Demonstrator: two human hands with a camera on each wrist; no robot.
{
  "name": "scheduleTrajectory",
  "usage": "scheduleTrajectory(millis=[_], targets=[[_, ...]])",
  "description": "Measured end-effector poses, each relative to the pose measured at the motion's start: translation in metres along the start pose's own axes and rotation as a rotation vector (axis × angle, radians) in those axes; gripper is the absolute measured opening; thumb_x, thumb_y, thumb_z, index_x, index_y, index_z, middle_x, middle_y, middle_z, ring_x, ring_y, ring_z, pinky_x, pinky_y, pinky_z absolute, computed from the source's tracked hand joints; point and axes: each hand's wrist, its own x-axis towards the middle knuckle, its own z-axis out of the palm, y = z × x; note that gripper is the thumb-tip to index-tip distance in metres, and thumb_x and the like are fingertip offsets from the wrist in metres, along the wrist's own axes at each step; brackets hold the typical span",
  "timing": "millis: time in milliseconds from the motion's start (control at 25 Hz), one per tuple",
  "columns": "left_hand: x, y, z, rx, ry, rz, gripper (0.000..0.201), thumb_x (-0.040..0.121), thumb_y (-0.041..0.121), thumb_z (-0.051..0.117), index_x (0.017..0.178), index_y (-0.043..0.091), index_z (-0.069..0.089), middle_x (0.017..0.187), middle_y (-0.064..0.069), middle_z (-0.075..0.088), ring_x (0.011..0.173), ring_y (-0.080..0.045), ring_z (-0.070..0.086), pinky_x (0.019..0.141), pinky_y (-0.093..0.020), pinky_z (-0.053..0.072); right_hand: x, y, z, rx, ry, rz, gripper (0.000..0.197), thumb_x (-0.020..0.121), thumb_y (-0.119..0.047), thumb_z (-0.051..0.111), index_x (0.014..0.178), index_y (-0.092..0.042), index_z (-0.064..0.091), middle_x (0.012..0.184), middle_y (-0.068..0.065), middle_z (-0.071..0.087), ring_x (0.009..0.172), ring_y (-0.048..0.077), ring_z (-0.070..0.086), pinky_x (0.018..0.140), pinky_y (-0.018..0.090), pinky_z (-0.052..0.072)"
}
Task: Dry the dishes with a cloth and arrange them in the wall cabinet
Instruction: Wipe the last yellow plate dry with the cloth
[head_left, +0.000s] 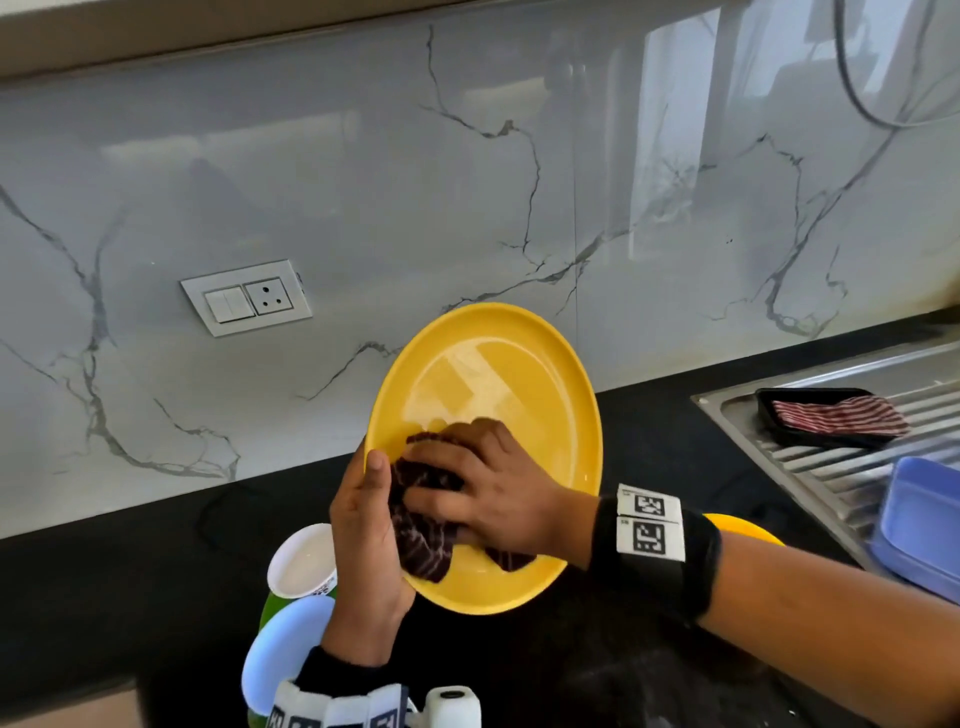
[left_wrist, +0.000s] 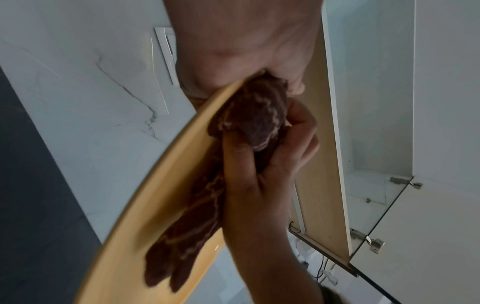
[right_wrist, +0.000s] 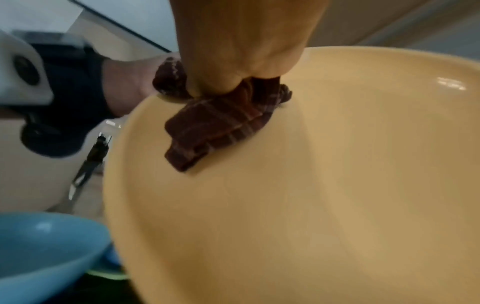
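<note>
**Two hands on one yellow plate, cloth working the near rim**

One broad stretch of marble wall (head_left: 363, 182) is filling the background of the head view, with a black counter (head_left: 104, 587) running below it and a steel draining board (head_left: 841, 457) sitting off to the right. On that board a black tray (head_left: 821, 415) is holding a second striped cloth (head_left: 841, 418), and a lilac tub (head_left: 919, 525) is standing nearer the person.

Next in size, the yellow plate (head_left: 498, 395) is being held up in the air above the counter, tilted so that its hollow face is turned toward the person and its far rim is leaning toward the wall. The left hand (head_left: 363, 530) is gripping the plate's near-left edge, thumb curled over the front; the fingers behind are hidden. The right hand (head_left: 488, 488) is coming in from the right, fingers curled round the dark red cloth (head_left: 423, 519) and pressing it against the lower left of the plate's face, just beside the left thumb.

The deciding relation, as I judge it: the unwiped part of the face is lying up and away from the right fingers, toward the far rim, so the right hand is the nearer one to sweep it while the left is only steadying.

Smaller dishes are waiting below the left wrist: a pale blue plate (head_left: 280, 649) and a white cup (head_left: 301, 561). The wall cabinet (left_wrist: 376, 185) is showing open in the left wrist view.
</note>
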Motion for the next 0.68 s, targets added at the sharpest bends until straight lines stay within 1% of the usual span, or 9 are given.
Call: scheduleTrajectory(millis=[80,160,200,240,320,400,520,600,680], targets=[[0.001,0.001,0.000,0.058,0.002,0.005,0.086,0.065,0.067,0.076,0.128,0.010,0.061,0.126,-0.017,0.064,0.119,-0.037,0.059,0.101,-0.059,0.044,0.014,0.014,0.002,-0.021,0.063,0.105,0.043,0.086,-0.048,0.051,0.123,-0.027,0.043,0.135,0.005,0.036,0.114,0.033,0.040,0.088,0.044,0.034],[0.001,-0.001,-0.001,0.082,-0.010,-0.026,0.079,0.052,0.070,0.082,0.114,0.023,0.071,0.115,-0.010,0.071,0.107,-0.031,0.067,0.084,-0.045,0.056,0.023,0.032,0.002,0.015,0.090,0.348,0.048,0.082,-0.049,0.051,0.124,-0.026,0.043,0.134,0.005,0.034,0.114,0.033,0.037,0.090,0.044,0.030],[0.000,-0.003,-0.004,0.071,-0.005,-0.037,0.076,0.047,0.070,0.084,0.108,0.026,0.073,0.111,-0.007,0.073,0.103,-0.030,0.068,0.078,-0.041,0.058,0.023,0.043,0.002,0.021,0.099,0.489,0.050,0.082,-0.049,0.050,0.125,-0.026,0.042,0.133,0.004,0.033,0.114,0.032,0.035,0.091,0.044,0.029],[-0.001,-0.005,-0.006,0.052,0.007,-0.045,0.076,0.043,0.069,0.086,0.105,0.028,0.074,0.110,-0.005,0.073,0.102,-0.029,0.069,0.077,-0.039,0.059,0.018,0.055,0.001,0.012,0.096,0.618,0.052,0.082,-0.050,0.048,0.127,-0.026,0.040,0.132,0.004,0.033,0.114,0.031,0.033,0.093,0.045,0.029],[-0.001,-0.005,-0.012,0.009,0.038,-0.043,0.075,0.042,0.067,0.088,0.105,0.029,0.073,0.110,-0.003,0.073,0.102,-0.027,0.069,0.075,-0.038,0.059,-0.004,0.077,-0.002,-0.029,0.038,0.786,0.055,0.081,-0.050,0.046,0.129,-0.024,0.039,0.133,0.008,0.036,0.113,0.030,0.031,0.094,0.049,0.033],[0.000,-0.003,-0.016,-0.033,0.059,-0.039,0.077,0.047,0.064,0.087,0.113,0.027,0.070,0.117,-0.005,0.071,0.105,-0.028,0.068,0.077,-0.039,0.060,-0.037,0.082,-0.004,-0.089,-0.051,0.826,0.058,0.081,-0.050,0.045,0.131,-0.021,0.039,0.132,0.014,0.042,0.112,0.031,0.032,0.091,0.053,0.039],[0.001,-0.005,-0.016,-0.067,0.056,-0.048,0.092,0.056,0.061,0.085,0.132,0.018,0.058,0.130,-0.011,0.063,0.115,-0.034,0.062,0.088,-0.047,0.056,-0.082,0.054,-0.004,-0.138,-0.117,0.841,0.058,0.078,-0.047,0.046,0.127,-0.016,0.040,0.126,0.015,0.045,0.106,0.030,0.036,0.084,0.052,0.048],[0.000,-0.009,-0.014,-0.065,0.050,-0.059,0.092,0.055,0.062,0.085,0.132,0.019,0.057,0.131,-0.011,0.062,0.118,-0.035,0.061,0.091,-0.049,0.055,-0.101,0.020,-0.006,-0.066,-0.127,0.841,0.060,0.075,-0.048,0.049,0.126,-0.016,0.041,0.125,0.010,0.040,0.104,0.029,0.038,0.080,0.050,0.050],[0.000,-0.012,-0.010,-0.057,0.034,-0.057,0.090,0.055,0.064,0.084,0.131,0.021,0.058,0.131,-0.010,0.062,0.119,-0.035,0.060,0.096,-0.054,0.050,-0.110,-0.017,-0.011,0.075,-0.180,0.740,0.064,0.072,-0.047,0.054,0.127,-0.018,0.042,0.127,0.007,0.038,0.105,0.029,0.040,0.080,0.050,0.051]])
